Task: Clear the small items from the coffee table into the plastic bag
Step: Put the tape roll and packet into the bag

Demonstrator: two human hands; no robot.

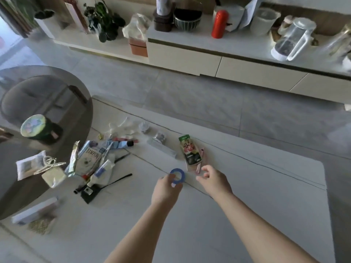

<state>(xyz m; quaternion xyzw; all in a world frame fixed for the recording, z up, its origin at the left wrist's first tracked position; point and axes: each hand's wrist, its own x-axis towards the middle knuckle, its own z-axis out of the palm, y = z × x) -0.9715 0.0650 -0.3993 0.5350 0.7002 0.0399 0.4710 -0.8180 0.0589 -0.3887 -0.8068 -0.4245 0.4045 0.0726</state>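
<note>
Tape ring (177, 177) being pinched in my left hand (165, 190) over the table (247, 186).
My right hand (213, 179) is hovering beside it, fingers loosely curled, holding nothing; packet (190, 149) is lying just beyond, clutter pile (95, 162) well left.

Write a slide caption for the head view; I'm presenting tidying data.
Left hand holds a blue ring above the coffee table; right hand reaches toward a green packet.
</note>
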